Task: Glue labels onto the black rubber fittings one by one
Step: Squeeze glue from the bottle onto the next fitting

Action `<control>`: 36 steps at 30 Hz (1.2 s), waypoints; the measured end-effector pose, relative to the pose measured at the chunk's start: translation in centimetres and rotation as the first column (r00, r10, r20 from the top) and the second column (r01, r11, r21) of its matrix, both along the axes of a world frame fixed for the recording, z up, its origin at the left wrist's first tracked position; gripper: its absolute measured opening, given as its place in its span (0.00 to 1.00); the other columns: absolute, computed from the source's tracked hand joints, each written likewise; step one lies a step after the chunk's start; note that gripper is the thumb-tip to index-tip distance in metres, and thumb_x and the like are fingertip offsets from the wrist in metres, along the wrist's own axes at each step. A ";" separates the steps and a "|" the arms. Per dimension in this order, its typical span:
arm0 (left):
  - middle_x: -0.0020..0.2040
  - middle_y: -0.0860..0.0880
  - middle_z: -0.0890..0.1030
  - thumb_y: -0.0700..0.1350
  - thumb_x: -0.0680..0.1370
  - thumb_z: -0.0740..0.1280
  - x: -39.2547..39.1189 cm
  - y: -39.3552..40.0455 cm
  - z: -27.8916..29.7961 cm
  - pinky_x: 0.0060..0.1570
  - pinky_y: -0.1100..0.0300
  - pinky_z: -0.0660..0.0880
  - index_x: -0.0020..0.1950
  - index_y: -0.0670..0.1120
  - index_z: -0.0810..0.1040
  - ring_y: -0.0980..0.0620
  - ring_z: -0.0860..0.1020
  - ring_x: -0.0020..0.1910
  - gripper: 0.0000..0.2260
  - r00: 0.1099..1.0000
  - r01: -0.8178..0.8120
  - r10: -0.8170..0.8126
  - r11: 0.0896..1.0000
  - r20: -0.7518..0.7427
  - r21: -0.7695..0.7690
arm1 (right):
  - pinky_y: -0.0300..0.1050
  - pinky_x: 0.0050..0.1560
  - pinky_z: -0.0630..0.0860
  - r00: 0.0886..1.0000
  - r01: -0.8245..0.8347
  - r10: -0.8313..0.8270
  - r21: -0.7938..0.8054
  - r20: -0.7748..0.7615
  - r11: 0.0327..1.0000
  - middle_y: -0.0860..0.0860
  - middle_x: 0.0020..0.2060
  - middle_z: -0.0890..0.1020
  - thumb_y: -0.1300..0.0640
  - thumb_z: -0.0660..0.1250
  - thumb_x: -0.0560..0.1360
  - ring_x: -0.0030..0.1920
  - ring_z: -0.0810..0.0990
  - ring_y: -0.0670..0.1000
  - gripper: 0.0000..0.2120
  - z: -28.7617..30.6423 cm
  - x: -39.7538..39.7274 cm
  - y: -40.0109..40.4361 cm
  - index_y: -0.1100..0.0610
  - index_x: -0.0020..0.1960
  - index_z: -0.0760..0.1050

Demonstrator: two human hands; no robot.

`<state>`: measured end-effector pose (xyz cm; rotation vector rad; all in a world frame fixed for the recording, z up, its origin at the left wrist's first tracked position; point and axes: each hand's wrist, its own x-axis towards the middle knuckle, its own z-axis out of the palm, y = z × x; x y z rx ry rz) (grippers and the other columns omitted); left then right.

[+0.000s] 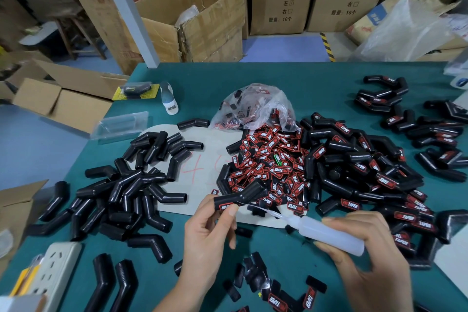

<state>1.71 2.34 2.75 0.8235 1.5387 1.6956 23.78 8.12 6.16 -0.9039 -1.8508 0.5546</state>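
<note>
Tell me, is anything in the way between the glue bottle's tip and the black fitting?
Nothing visible blocks it. The left hand holds the black fitting up, thumb on its label, and the glue bottle in the right hand already points its thin nozzle just beneath it.

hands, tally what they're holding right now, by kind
bent black rubber fitting with a red label, in the left hand: 1
translucent white plastic glue bottle, in the right hand: 1
total: 2
</note>
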 end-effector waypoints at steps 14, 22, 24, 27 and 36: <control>0.38 0.45 0.73 0.43 0.78 0.70 0.1 0.0 0.1 0.25 0.60 0.71 0.42 0.50 0.85 0.48 0.72 0.30 0.07 1.000 -0.001 0.002 1.000 -0.016 0.006 | 0.46 0.50 0.73 1.000 0.001 -0.001 0.027 0.013 1.000 0.40 0.52 0.82 0.52 0.71 0.72 0.49 0.77 0.48 0.14 -0.3 0.2 0.0 0.44 0.57 0.76; 0.38 0.45 0.72 0.43 0.78 0.70 0.0 0.0 0.0 0.25 0.60 0.71 0.42 0.50 0.86 0.48 0.72 0.30 0.07 1.000 0.002 -0.001 1.000 -0.022 0.004 | 0.43 0.52 0.72 1.000 -0.005 0.005 0.032 0.010 0.999 0.36 0.54 0.80 0.51 0.71 0.73 0.50 0.77 0.47 0.16 -0.2 0.2 0.0 0.39 0.58 0.75; 0.38 0.45 0.72 0.43 0.78 0.70 0.0 -0.1 0.0 0.25 0.60 0.72 0.42 0.50 0.86 0.48 0.72 0.30 0.07 1.000 0.005 -0.005 1.000 -0.021 0.006 | 0.41 0.52 0.72 1.000 -0.009 0.009 0.032 0.012 0.999 0.36 0.54 0.80 0.51 0.71 0.73 0.51 0.77 0.46 0.17 -0.1 0.1 0.0 0.36 0.58 0.74; 0.38 0.46 0.73 0.43 0.78 0.70 0.0 0.0 -0.1 0.25 0.60 0.72 0.41 0.51 0.85 0.48 0.72 0.30 0.08 1.000 0.007 -0.007 1.000 -0.030 0.004 | 0.43 0.51 0.72 1.000 -0.002 0.001 0.031 0.018 1.000 0.37 0.54 0.80 0.51 0.71 0.73 0.50 0.77 0.47 0.14 -0.2 0.2 0.0 0.40 0.56 0.75; 0.38 0.46 0.73 0.42 0.78 0.70 0.1 0.0 0.0 0.26 0.60 0.72 0.42 0.52 0.86 0.48 0.72 0.29 0.08 0.999 0.005 -0.005 1.000 -0.038 0.007 | 0.42 0.52 0.72 1.000 -0.008 0.008 0.021 0.022 1.000 0.36 0.54 0.80 0.51 0.71 0.73 0.50 0.77 0.47 0.13 -0.1 0.2 0.0 0.39 0.55 0.74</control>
